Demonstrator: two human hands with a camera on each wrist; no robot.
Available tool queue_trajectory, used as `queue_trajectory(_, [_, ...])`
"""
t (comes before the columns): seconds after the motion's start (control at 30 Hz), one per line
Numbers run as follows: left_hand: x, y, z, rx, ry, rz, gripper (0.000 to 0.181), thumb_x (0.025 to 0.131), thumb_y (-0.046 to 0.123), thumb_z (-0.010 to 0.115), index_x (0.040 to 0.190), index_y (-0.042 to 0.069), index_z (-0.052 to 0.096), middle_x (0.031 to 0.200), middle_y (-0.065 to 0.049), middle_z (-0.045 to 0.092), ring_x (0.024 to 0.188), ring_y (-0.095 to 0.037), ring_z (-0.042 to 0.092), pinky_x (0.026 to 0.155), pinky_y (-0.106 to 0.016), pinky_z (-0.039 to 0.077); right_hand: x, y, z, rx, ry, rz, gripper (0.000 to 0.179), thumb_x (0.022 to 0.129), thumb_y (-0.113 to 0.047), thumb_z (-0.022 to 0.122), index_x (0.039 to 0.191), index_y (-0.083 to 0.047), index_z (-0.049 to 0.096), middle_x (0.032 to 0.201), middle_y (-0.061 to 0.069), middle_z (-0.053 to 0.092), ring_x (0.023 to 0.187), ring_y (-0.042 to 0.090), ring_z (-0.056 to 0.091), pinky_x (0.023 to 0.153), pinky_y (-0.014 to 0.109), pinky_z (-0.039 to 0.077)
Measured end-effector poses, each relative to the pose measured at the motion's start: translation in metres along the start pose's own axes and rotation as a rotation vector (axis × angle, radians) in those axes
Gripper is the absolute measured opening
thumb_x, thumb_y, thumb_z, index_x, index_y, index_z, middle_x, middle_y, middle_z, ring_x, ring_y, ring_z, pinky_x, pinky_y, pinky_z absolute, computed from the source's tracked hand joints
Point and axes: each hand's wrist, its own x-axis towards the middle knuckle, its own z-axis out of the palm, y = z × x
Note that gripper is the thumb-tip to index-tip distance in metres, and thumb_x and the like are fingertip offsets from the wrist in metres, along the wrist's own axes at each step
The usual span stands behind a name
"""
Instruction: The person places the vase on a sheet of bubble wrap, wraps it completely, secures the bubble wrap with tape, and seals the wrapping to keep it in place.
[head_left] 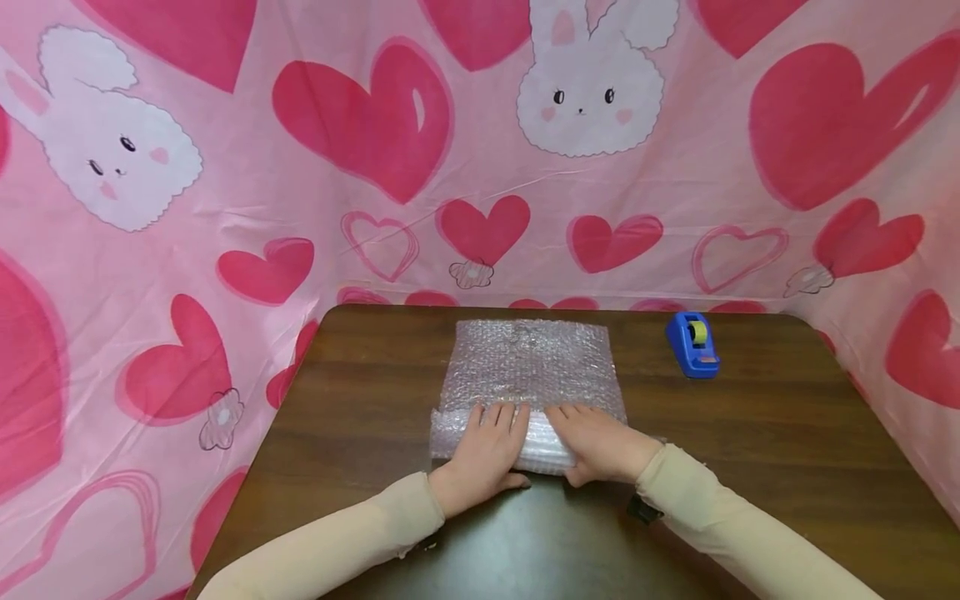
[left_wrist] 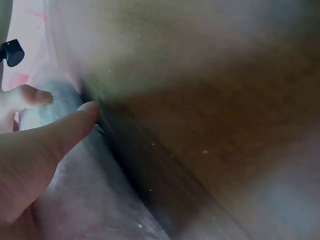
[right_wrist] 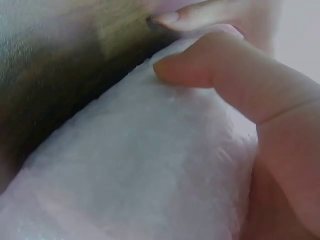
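Note:
A sheet of clear bubble wrap (head_left: 532, 358) lies on the table, its near end wound into a thick roll (head_left: 545, 446). My left hand (head_left: 486, 454) grips the left-middle part of this roll, fingers over the top and thumb at the near side. Close beside it my right hand (head_left: 600, 442) holds the roll's right part, its fingers also laid over the top. In the left wrist view the thumb (left_wrist: 65, 130) lies along the plastic. The right wrist view shows a bent thumb (right_wrist: 200, 65) against the wrap (right_wrist: 135, 145). Whatever the roll may contain is hidden.
A blue tape dispenser (head_left: 693, 346) with a yellow roll of tape stands at the back right of the dark wooden table (head_left: 780, 417). Pink cloth (head_left: 495, 175) printed with hearts and rabbits hangs behind the table and along its sides.

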Motion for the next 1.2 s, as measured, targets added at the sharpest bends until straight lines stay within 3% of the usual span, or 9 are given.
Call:
queue_trajectory(0.2, [0.004, -0.002, 0.003, 0.019, 0.0, -0.012, 0.104, 0.065, 0.075, 0.083, 0.138, 0.007, 0.054, 0.114, -0.006, 0.063, 0.101, -0.023, 0.059, 0.084, -0.04, 0.044, 0.003, 0.003, -0.002, 0.038, -0.054, 0.038, 0.079, 0.073, -0.024, 0.091, 0.137, -0.001, 0.05, 0.126, 0.016, 0.063, 0.115, 0.033, 0.061, 0.102, 0.056, 0.049])
queue_trajectory(0.33, [0.006, -0.002, 0.003, 0.001, -0.008, -0.012, 0.099, 0.066, 0.068, 0.087, 0.137, 0.008, 0.054, 0.113, -0.006, 0.063, 0.1, -0.023, 0.059, 0.083, -0.041, 0.045, 0.003, 0.004, -0.002, -0.001, -0.051, 0.053, 0.087, 0.075, -0.03, 0.09, 0.144, 0.003, 0.048, 0.133, 0.02, 0.061, 0.123, 0.038, 0.059, 0.106, 0.061, 0.045])
queue_trajectory(0.6, [0.013, -0.006, 0.01, -0.05, 0.001, -0.023, 0.088, 0.064, 0.064, 0.087, 0.125, 0.01, 0.056, 0.109, -0.005, 0.064, 0.095, -0.021, 0.059, 0.077, -0.038, 0.045, -0.005, -0.003, 0.001, -0.293, 0.173, 0.003, 0.114, 0.069, -0.048, 0.096, 0.155, 0.002, 0.039, 0.141, 0.024, 0.058, 0.129, 0.043, 0.056, 0.106, 0.064, 0.044])
queue_trajectory(0.77, [0.015, -0.009, 0.007, -0.083, -0.021, -0.032, 0.086, 0.062, 0.064, 0.087, 0.122, 0.01, 0.058, 0.106, -0.004, 0.064, 0.094, -0.02, 0.06, 0.075, -0.037, 0.047, -0.008, -0.011, 0.009, -0.444, 0.274, -0.069, 0.096, 0.073, -0.048, 0.093, 0.148, -0.004, 0.051, 0.142, 0.021, 0.057, 0.132, 0.042, 0.054, 0.107, 0.064, 0.043])
queue_trajectory(0.93, [0.016, -0.011, 0.001, -0.142, -0.072, -0.044, 0.083, 0.065, 0.063, 0.087, 0.122, 0.011, 0.059, 0.109, -0.005, 0.065, 0.096, -0.021, 0.061, 0.077, -0.038, 0.048, -0.015, -0.021, 0.022, -0.478, 0.289, -0.13, 0.093, 0.077, -0.045, 0.091, 0.149, -0.003, 0.051, 0.146, 0.021, 0.055, 0.133, 0.04, 0.054, 0.103, 0.063, 0.046])
queue_trajectory(1.07, [0.018, -0.013, -0.002, -0.205, -0.135, -0.059, 0.084, 0.067, 0.06, 0.087, 0.128, 0.01, 0.059, 0.117, -0.006, 0.066, 0.104, -0.022, 0.063, 0.08, -0.039, 0.048, -0.016, -0.023, 0.034, -0.48, 0.28, -0.078, 0.108, 0.072, -0.046, 0.093, 0.154, 0.003, 0.042, 0.15, 0.023, 0.052, 0.133, 0.04, 0.055, 0.102, 0.062, 0.048])
queue_trajectory(1.2, [0.02, -0.015, -0.004, -0.253, -0.173, -0.057, 0.086, 0.068, 0.058, 0.087, 0.132, 0.008, 0.058, 0.121, -0.007, 0.067, 0.108, -0.024, 0.064, 0.081, -0.04, 0.05, -0.011, -0.02, 0.043, -0.499, 0.327, -0.016, 0.115, 0.067, -0.048, 0.097, 0.153, 0.004, 0.041, 0.146, 0.024, 0.054, 0.128, 0.041, 0.057, 0.101, 0.062, 0.047])
